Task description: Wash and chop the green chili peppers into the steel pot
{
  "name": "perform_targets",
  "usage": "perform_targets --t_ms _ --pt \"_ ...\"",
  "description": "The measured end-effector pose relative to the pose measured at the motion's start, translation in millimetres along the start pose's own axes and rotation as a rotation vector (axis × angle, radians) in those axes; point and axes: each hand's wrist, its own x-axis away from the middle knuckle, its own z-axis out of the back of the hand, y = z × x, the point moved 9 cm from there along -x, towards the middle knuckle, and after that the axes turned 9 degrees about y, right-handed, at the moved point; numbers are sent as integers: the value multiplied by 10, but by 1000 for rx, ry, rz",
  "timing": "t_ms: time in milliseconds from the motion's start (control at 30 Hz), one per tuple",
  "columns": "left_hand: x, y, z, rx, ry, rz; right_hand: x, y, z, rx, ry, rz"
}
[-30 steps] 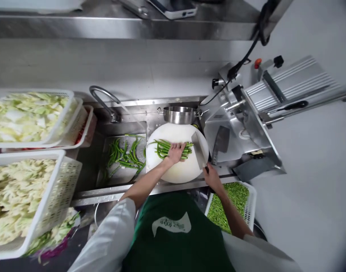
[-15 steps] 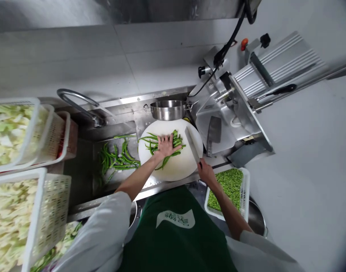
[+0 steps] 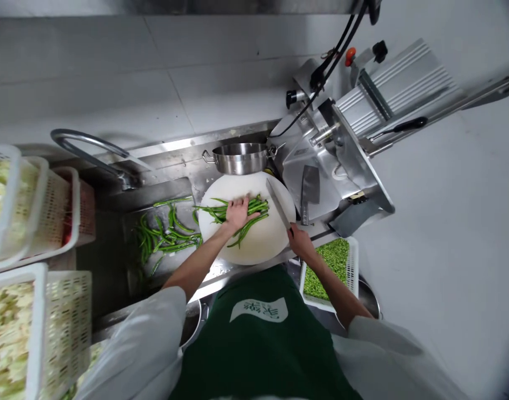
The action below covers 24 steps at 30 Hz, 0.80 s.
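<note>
My left hand [image 3: 238, 214] rests on a bunch of long green chili peppers [image 3: 258, 206] on the round white cutting board [image 3: 254, 250]. Its fingers are drawn together over the bunch, with the thumb out to the right. The peppers lie roughly sideways, stem ends to the right; a few slant toward me below the hand. In my right hand [image 3: 300, 242] is the handle of a kitchen knife [image 3: 278, 204]. The blade slants up and left across the board's right side, apart from the peppers. More green chili peppers [image 3: 166, 236] lie loose in the sink area left of the board.
A steel pot [image 3: 241, 160] stands behind the board. Right of it are a cleaver [image 3: 310, 191] and a metal slicing machine [image 3: 342, 139]. A white basket of chopped green pieces [image 3: 327, 269] sits low at right. Baskets of cut cabbage [image 3: 13, 333] and a faucet [image 3: 91, 144] are at left.
My left hand's fingers, spread flat before, have drawn closer together over the peppers, which look more lined up. The knife stays in my right hand at the board's right side. The view has shifted slightly.
</note>
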Motion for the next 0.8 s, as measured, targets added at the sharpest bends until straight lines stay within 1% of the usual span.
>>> perform_targets --t_ms 67,167,267,333,367,467,533,600,667,800 --pt "-4 52 33 -39 28 49 -23 -53 19 -13 -13 81" --pt "134 220 1 -77 -13 58 -32 -52 67 -41 -38 172" --pt "341 392 -27 -128 -26 103 -47 32 83 -47 -56 147" --pt "419 472 -25 -160 4 174 -50 55 63 -54 -70 134" --pt "429 495 -25 -169 19 215 -48 47 50 -62 -80 149" --pt "374 500 -36 -148 37 304 -55 13 50 -97 -112 251" --pt "324 474 -36 -111 42 302 -86 40 91 -114 -110 289" --pt "315 440 -14 -91 77 282 -124 97 124 -93 -87 267" --pt "351 394 -11 -99 113 295 -124 99 105 -57 -76 242" --pt "417 355 -88 -112 135 366 -24 -87 -18 -44 -119 318"
